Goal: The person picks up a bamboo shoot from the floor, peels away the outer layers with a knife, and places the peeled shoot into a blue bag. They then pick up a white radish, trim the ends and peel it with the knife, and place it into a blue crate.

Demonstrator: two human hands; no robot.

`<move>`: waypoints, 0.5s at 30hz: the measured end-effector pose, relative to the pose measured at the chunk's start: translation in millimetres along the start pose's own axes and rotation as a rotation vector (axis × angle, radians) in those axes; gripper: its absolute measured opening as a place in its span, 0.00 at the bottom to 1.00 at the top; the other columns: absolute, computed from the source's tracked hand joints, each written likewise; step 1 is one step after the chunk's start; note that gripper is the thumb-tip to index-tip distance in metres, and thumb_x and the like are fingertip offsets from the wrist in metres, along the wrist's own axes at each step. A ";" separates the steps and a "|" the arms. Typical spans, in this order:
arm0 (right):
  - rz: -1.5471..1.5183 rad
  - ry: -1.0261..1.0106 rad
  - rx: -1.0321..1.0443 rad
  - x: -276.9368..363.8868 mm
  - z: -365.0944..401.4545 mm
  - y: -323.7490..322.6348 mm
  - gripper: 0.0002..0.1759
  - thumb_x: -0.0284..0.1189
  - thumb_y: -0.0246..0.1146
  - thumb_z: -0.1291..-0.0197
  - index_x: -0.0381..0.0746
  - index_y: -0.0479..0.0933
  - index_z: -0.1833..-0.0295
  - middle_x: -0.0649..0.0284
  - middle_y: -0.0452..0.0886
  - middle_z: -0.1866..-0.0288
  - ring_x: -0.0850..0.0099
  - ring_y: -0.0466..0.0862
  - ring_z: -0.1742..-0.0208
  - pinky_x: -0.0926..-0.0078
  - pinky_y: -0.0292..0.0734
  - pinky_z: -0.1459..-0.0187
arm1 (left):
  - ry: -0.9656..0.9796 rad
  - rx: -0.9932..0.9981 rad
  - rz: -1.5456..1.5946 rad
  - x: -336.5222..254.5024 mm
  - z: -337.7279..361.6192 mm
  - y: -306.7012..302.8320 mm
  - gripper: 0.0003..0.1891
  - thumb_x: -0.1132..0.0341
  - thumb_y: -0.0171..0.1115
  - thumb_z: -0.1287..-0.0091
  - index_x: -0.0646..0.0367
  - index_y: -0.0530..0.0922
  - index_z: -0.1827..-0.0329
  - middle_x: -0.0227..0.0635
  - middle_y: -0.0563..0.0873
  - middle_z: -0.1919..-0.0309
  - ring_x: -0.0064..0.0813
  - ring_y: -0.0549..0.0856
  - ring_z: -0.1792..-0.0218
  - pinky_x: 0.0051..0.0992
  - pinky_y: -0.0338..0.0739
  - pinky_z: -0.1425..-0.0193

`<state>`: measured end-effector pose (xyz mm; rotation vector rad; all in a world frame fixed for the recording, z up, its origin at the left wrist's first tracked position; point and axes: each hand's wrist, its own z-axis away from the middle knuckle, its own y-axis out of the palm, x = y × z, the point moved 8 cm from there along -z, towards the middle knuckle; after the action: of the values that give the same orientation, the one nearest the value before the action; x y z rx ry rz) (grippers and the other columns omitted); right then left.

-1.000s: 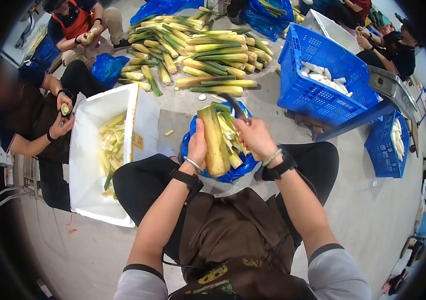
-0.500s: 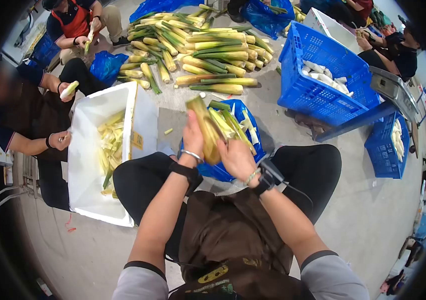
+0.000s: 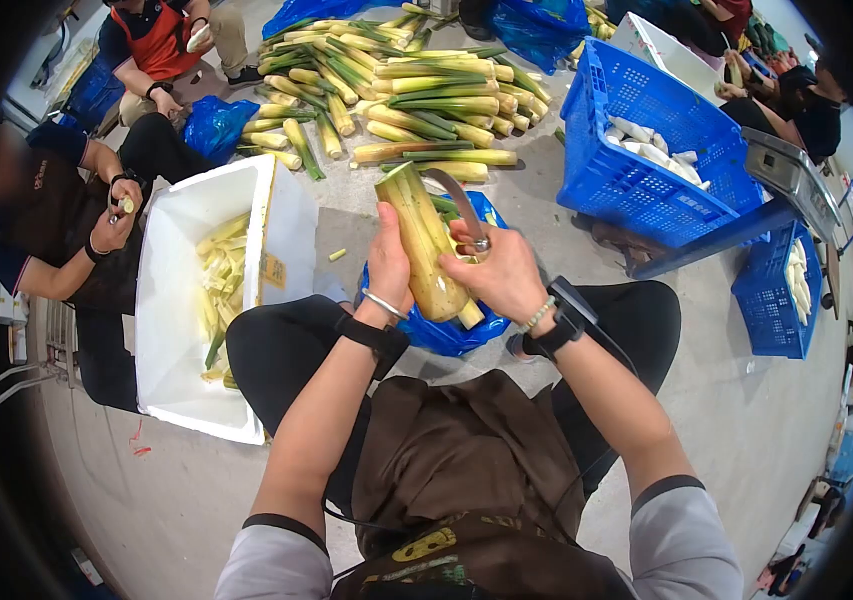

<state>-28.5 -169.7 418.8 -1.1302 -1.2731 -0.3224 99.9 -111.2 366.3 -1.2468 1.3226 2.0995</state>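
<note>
My left hand (image 3: 392,258) grips a thick water bamboo stalk (image 3: 418,242), yellow-green with a browned lower end, from its left side. Held at a slant, the stalk has its green cut end up. My right hand (image 3: 503,268) is closed around a small curved knife (image 3: 460,205), whose blade arcs up and left near the stalk's top. Its thumb side lies against the stalk's right side. Below both hands is a blue plastic bag (image 3: 443,338) with more green leaf pieces and pale stalks, partly hidden by the stalk and my hands.
A white foam box (image 3: 158,330) of peeled leaves stands at left. Untrimmed stalks (image 3: 436,90) are heaped ahead. Blue crates (image 3: 586,150) with white peeled shoots (image 3: 654,150) and a metal scale (image 3: 791,185) are at right. Co-workers (image 3: 56,210) sit at left and far right.
The stalk now stands more clearly in front of me, and my right hand has moved right and up, the knife blade now visible. The left co-worker's hands have come together.
</note>
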 end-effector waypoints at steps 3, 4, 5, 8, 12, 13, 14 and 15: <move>-0.076 0.053 0.077 -0.3 -4.4 10.6 0.25 0.41 0.69 0.55 0.31 0.80 0.59 0.48 0.83 0.71 0.56 0.84 0.68 0.66 0.77 0.63 | -0.045 0.049 0.061 -7.7 8.4 16.9 0.35 0.34 0.38 0.31 0.62 0.74 0.50 0.41 0.84 0.63 0.30 0.84 0.62 0.28 0.80 0.53; -0.064 0.060 0.089 -2.8 -4.9 13.3 0.25 0.40 0.69 0.56 0.30 0.79 0.59 0.48 0.82 0.72 0.56 0.84 0.68 0.66 0.77 0.64 | -0.045 0.021 0.044 -7.2 8.3 14.8 0.35 0.35 0.37 0.30 0.62 0.74 0.50 0.39 0.83 0.62 0.29 0.84 0.61 0.27 0.80 0.53; -0.056 0.067 0.099 -5.5 -5.1 16.1 0.25 0.40 0.69 0.56 0.30 0.79 0.59 0.48 0.82 0.72 0.55 0.84 0.69 0.66 0.77 0.64 | -0.046 -0.005 0.024 -6.8 7.0 12.3 0.35 0.35 0.37 0.30 0.62 0.74 0.49 0.38 0.83 0.61 0.28 0.84 0.61 0.27 0.79 0.53; -0.010 0.062 0.102 -12.3 -7.1 25.1 0.23 0.37 0.67 0.57 0.28 0.79 0.61 0.46 0.81 0.74 0.54 0.83 0.71 0.65 0.77 0.66 | 0.064 -0.156 -0.244 1.1 -1.2 -8.7 0.35 0.36 0.37 0.29 0.62 0.76 0.52 0.36 0.83 0.62 0.25 0.83 0.62 0.25 0.78 0.56; 0.104 0.106 0.037 -28.2 -5.0 33.0 0.19 0.33 0.64 0.60 0.26 0.78 0.67 0.44 0.79 0.77 0.52 0.82 0.73 0.62 0.77 0.69 | 0.140 -0.266 -0.590 22.1 -9.7 -30.4 0.37 0.37 0.37 0.28 0.66 0.80 0.58 0.37 0.85 0.65 0.24 0.83 0.66 0.25 0.77 0.61; 0.094 0.106 0.039 -32.5 -5.6 32.5 0.19 0.33 0.64 0.60 0.26 0.78 0.68 0.43 0.79 0.77 0.51 0.82 0.73 0.62 0.77 0.69 | 0.139 -0.265 -0.649 23.0 -10.7 -31.8 0.37 0.37 0.37 0.28 0.67 0.80 0.59 0.38 0.85 0.66 0.25 0.83 0.67 0.25 0.77 0.61; 0.082 0.107 0.040 -37.0 -6.9 31.2 0.18 0.32 0.64 0.61 0.26 0.78 0.68 0.42 0.79 0.77 0.51 0.82 0.74 0.61 0.78 0.68 | 0.075 -0.266 -0.584 28.6 -12.8 -35.2 0.37 0.37 0.37 0.28 0.67 0.80 0.59 0.38 0.85 0.66 0.26 0.84 0.67 0.25 0.77 0.61; 0.071 0.108 0.041 -40.8 -8.2 29.6 0.18 0.32 0.64 0.61 0.26 0.78 0.69 0.42 0.78 0.78 0.50 0.82 0.74 0.61 0.78 0.68 | 0.012 -0.267 -0.519 28.9 -14.2 -33.5 0.37 0.37 0.38 0.28 0.68 0.80 0.59 0.39 0.85 0.66 0.27 0.84 0.67 0.25 0.77 0.61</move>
<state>-15.4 -177.7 370.1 -1.1059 -1.1373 -0.2993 114.0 -110.9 322.1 -1.5128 0.6325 1.9208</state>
